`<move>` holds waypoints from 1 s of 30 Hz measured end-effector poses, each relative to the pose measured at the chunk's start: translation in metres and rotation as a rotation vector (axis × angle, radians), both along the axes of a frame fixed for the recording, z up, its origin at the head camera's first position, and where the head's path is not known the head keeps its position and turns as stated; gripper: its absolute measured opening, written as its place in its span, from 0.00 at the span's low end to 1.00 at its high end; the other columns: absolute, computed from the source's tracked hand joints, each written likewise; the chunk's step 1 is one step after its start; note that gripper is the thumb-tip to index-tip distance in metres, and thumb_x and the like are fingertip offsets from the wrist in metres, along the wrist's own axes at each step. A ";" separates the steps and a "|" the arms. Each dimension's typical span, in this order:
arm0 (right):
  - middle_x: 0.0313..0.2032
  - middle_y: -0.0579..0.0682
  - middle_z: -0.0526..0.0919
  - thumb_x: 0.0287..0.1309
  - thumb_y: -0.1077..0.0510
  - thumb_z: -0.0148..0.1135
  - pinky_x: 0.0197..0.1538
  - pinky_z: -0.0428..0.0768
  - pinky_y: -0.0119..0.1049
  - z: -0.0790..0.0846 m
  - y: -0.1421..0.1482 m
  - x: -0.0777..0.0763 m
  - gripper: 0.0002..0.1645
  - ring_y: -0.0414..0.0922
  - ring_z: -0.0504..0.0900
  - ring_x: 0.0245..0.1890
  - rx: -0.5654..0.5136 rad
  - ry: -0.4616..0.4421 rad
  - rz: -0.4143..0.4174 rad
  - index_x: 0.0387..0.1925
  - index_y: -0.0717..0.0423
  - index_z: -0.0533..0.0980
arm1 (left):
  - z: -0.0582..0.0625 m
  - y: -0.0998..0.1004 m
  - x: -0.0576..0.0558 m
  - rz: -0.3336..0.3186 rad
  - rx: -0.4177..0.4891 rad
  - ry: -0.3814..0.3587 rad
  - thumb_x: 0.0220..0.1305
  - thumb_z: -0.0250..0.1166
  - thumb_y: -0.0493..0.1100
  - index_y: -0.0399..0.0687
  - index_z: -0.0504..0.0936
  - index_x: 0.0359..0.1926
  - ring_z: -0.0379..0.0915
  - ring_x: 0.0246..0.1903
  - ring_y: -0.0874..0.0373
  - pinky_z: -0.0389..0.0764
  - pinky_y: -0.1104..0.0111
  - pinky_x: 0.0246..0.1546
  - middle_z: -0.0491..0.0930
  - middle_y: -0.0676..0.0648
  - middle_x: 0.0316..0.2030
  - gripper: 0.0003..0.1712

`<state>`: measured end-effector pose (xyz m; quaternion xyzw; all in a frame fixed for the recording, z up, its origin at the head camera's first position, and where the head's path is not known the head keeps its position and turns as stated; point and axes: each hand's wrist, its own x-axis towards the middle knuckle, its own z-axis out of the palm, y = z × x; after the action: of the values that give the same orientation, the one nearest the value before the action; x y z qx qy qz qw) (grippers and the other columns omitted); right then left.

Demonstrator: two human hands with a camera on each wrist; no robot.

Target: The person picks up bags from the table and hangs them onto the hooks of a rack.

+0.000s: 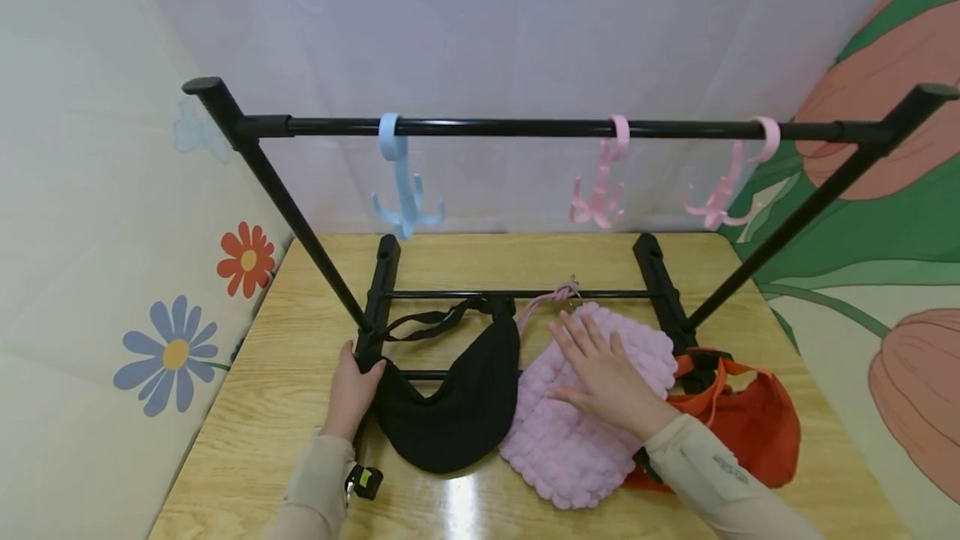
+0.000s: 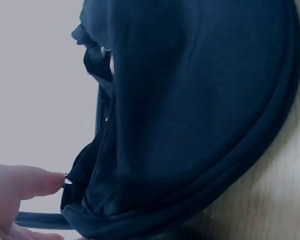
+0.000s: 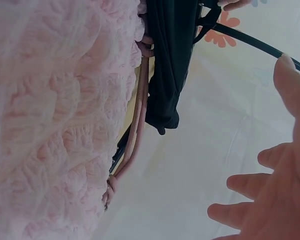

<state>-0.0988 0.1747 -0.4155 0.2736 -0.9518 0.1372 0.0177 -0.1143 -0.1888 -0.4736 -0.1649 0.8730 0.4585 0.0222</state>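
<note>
Your right hand (image 1: 603, 377) lies flat, fingers spread, on the fluffy pink knitted bag (image 1: 581, 432) on the wooden table (image 1: 247, 407), between the black fabric crescent bag (image 1: 457, 402) and orange bag (image 1: 757, 427); your left hand (image 1: 351, 386) grips the black metal rack's (image 1: 525, 127) foot
</note>
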 end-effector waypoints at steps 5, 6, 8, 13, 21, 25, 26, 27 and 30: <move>0.73 0.64 0.49 0.57 0.44 0.66 0.59 0.53 0.74 -0.001 -0.002 -0.002 0.53 0.66 0.47 0.71 -0.006 -0.016 0.000 0.73 0.64 0.52 | 0.000 -0.003 0.000 0.025 0.055 -0.020 0.67 0.58 0.38 0.21 0.55 0.66 0.70 0.50 0.33 0.71 0.47 0.51 0.72 0.22 0.49 0.35; 0.73 0.64 0.49 0.58 0.44 0.66 0.59 0.53 0.74 -0.001 -0.002 -0.003 0.53 0.66 0.47 0.71 -0.007 -0.020 -0.001 0.73 0.63 0.52 | 0.000 -0.003 0.000 0.025 0.062 -0.019 0.66 0.58 0.38 0.21 0.57 0.65 0.71 0.47 0.34 0.72 0.48 0.49 0.73 0.23 0.47 0.33; 0.73 0.64 0.49 0.58 0.44 0.66 0.59 0.53 0.74 -0.002 -0.002 -0.004 0.52 0.66 0.47 0.71 -0.010 -0.025 -0.002 0.73 0.63 0.52 | 0.002 -0.002 0.000 0.019 0.063 -0.016 0.66 0.58 0.38 0.20 0.61 0.63 0.72 0.45 0.36 0.73 0.49 0.47 0.74 0.25 0.45 0.31; 0.73 0.63 0.49 0.59 0.44 0.65 0.59 0.54 0.74 -0.002 -0.002 -0.006 0.52 0.66 0.47 0.71 -0.012 -0.028 0.000 0.73 0.63 0.52 | 0.006 -0.001 0.000 0.003 0.077 0.008 0.67 0.56 0.38 0.21 0.68 0.58 0.69 0.50 0.35 0.69 0.47 0.54 0.73 0.25 0.50 0.25; 0.72 0.65 0.51 0.59 0.45 0.66 0.58 0.56 0.74 -0.001 -0.002 -0.008 0.51 0.67 0.50 0.70 -0.032 -0.040 0.001 0.73 0.64 0.52 | 0.023 0.008 0.004 0.051 0.195 0.098 0.66 0.55 0.35 0.26 0.71 0.55 0.68 0.52 0.39 0.66 0.52 0.56 0.73 0.29 0.51 0.19; 0.72 0.65 0.53 0.59 0.45 0.66 0.57 0.57 0.74 0.000 -0.003 -0.011 0.51 0.67 0.52 0.70 -0.031 -0.025 0.010 0.73 0.63 0.53 | 0.034 0.016 0.009 0.056 0.260 0.154 0.66 0.55 0.33 0.29 0.71 0.53 0.69 0.51 0.44 0.67 0.60 0.54 0.76 0.30 0.51 0.17; 0.72 0.65 0.53 0.59 0.45 0.66 0.57 0.57 0.74 0.001 -0.003 -0.012 0.51 0.67 0.52 0.70 -0.029 -0.020 0.013 0.73 0.63 0.53 | 0.037 0.018 0.010 0.053 0.272 0.165 0.66 0.55 0.32 0.29 0.71 0.53 0.70 0.50 0.46 0.67 0.63 0.52 0.76 0.31 0.51 0.16; 0.72 0.65 0.53 0.59 0.45 0.65 0.57 0.58 0.74 0.001 -0.003 -0.013 0.51 0.66 0.52 0.70 -0.027 -0.017 0.015 0.73 0.62 0.52 | 0.039 0.019 0.011 0.050 0.282 0.175 0.66 0.55 0.32 0.30 0.71 0.53 0.70 0.50 0.48 0.67 0.66 0.51 0.77 0.31 0.50 0.16; 0.72 0.64 0.52 0.60 0.44 0.65 0.58 0.57 0.74 0.004 -0.005 -0.016 0.51 0.65 0.51 0.70 -0.033 -0.019 0.022 0.74 0.61 0.51 | 0.047 0.023 0.016 0.024 0.276 0.215 0.66 0.57 0.32 0.32 0.73 0.52 0.71 0.46 0.53 0.69 0.72 0.46 0.78 0.33 0.48 0.14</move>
<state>-0.1150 0.1697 -0.4117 0.2823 -0.9465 0.1558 0.0120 -0.0983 -0.1660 -0.4263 -0.1208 0.7971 0.5892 -0.0544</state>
